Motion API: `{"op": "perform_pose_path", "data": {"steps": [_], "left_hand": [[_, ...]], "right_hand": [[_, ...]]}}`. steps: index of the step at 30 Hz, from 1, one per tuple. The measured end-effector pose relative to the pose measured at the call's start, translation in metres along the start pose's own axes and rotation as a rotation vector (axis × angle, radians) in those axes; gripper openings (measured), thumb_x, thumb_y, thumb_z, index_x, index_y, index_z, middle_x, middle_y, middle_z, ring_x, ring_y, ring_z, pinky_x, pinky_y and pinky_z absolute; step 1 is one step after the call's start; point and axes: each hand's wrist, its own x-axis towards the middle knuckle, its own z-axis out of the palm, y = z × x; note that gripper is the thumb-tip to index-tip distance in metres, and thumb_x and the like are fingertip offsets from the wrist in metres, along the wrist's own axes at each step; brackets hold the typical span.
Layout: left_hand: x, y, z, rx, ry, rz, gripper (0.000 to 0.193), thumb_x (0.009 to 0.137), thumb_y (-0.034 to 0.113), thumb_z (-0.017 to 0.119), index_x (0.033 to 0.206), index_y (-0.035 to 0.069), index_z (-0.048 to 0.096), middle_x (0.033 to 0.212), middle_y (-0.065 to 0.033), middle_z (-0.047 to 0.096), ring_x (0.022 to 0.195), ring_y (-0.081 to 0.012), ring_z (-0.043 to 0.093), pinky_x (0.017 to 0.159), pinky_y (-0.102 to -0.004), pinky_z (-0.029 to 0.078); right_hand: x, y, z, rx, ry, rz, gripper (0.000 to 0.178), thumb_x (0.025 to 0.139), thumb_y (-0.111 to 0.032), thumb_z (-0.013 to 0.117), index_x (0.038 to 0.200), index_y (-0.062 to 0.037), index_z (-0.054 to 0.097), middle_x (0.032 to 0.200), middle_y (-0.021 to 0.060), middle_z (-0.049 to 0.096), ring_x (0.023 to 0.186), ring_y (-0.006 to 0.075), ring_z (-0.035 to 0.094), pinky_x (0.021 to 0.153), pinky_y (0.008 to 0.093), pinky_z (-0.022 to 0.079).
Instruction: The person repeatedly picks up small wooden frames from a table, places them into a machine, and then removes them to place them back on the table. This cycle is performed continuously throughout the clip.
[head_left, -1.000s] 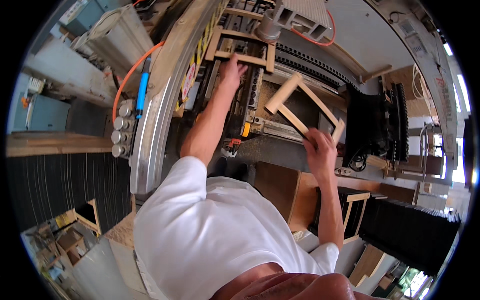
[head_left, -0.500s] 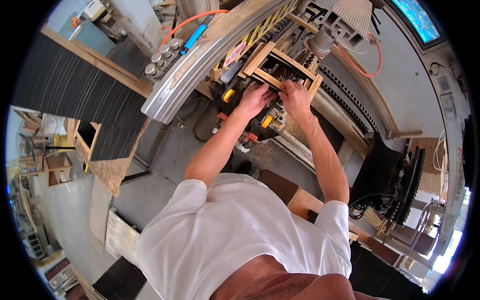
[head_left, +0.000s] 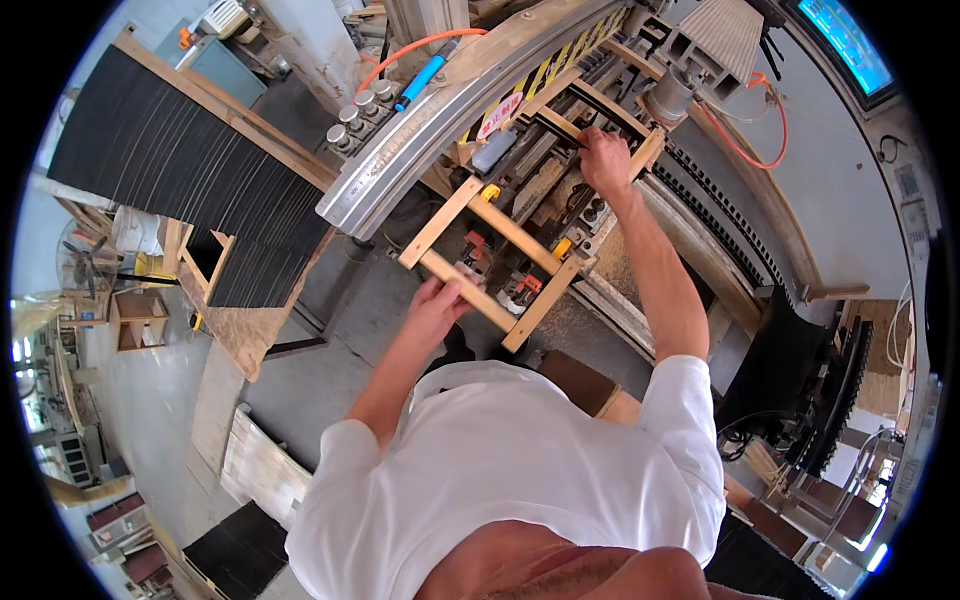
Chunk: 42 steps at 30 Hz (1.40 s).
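Note:
My left hand (head_left: 437,305), low and near my body, is closed on the near crossbar of a pale wooden frame (head_left: 515,235) with two side bars and two crossbars. This frame is held over the near end of a machine (head_left: 545,180). Farther off, a second wooden frame (head_left: 648,152) lies on the machine. My right hand (head_left: 606,160) is at its near crossbar with fingers curled round it; the fingertips are partly hidden. Red clamps (head_left: 520,290) and yellow round parts (head_left: 563,248) show through and beside the nearer frame.
A curved metal guard (head_left: 400,150) with a blue marker (head_left: 427,76) arches on the left. Behind it leans a stack of dark boards (head_left: 180,150). A motor head (head_left: 672,95) hangs at the far right of the machine, near an orange hose (head_left: 772,150) and a screen (head_left: 845,45).
My left hand has left the frame in the machine and come nearer and left, now holding another wooden frame. My right hand stays at the far frame. The whole view has shifted slightly.

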Motion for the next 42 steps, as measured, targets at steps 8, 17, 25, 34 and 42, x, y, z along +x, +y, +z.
{"op": "perform_pose_path", "data": {"steps": [8, 17, 25, 34, 42], "left_hand": [[-0.055, 0.016, -0.084, 0.022, 0.163, -0.004, 0.027, 0.099, 0.016, 0.053, 0.122, 0.003, 0.051, 0.114, -0.0101, 0.061, 0.108, -0.0245, 0.061, 0.093, -0.0385, 0.051], [-0.055, 0.023, -0.169, 0.039, 0.341, 0.045, 0.025, 0.097, 0.016, 0.057, 0.117, 0.003, 0.053, 0.108, -0.0087, 0.063, 0.102, -0.0231, 0.063, 0.088, -0.0374, 0.054], [-0.052, 0.001, -0.181, 0.108, 0.513, 0.05, 0.026, 0.096, 0.018, 0.058, 0.119, 0.004, 0.054, 0.109, -0.0074, 0.064, 0.097, -0.0172, 0.063, 0.081, -0.0326, 0.054], [-0.016, -0.024, -0.158, 0.103, 0.533, -0.011, 0.029, 0.095, 0.02, 0.058, 0.12, 0.004, 0.054, 0.111, -0.0073, 0.064, 0.099, -0.0161, 0.062, 0.084, -0.0312, 0.051], [0.009, -0.039, -0.145, 0.124, 0.585, -0.05, 0.028, 0.095, 0.019, 0.058, 0.118, 0.004, 0.055, 0.113, -0.0079, 0.064, 0.096, -0.0157, 0.063, 0.079, -0.0286, 0.053]], "right_hand": [[0.037, -0.005, -0.01, -0.407, -0.161, -0.021, 0.021, 0.075, -0.01, 0.067, 0.094, -0.0062, 0.058, 0.08, 0.0136, 0.065, 0.093, 0.0321, 0.06, 0.081, 0.0424, 0.041], [0.107, 0.007, -0.001, -0.853, -0.39, 0.046, 0.033, 0.079, -0.009, 0.066, 0.111, -0.0049, 0.057, 0.094, 0.0136, 0.07, 0.103, 0.0293, 0.059, 0.097, 0.0406, 0.034], [0.152, 0.078, 0.014, -0.832, -0.382, 0.108, 0.023, 0.083, -0.007, 0.06, 0.105, -0.0111, 0.063, 0.092, 0.0106, 0.07, 0.098, 0.0282, 0.062, 0.098, 0.0444, 0.034], [0.179, 0.105, 0.012, -0.555, -0.48, 0.124, 0.016, 0.09, -0.009, 0.055, 0.102, -0.0102, 0.066, 0.099, 0.0125, 0.068, 0.1, 0.033, 0.064, 0.101, 0.053, 0.04], [0.182, 0.112, 0.013, -0.475, -0.478, 0.097, 0.013, 0.082, -0.007, 0.059, 0.092, -0.0063, 0.068, 0.098, 0.0156, 0.069, 0.097, 0.036, 0.065, 0.086, 0.0512, 0.046]]}}
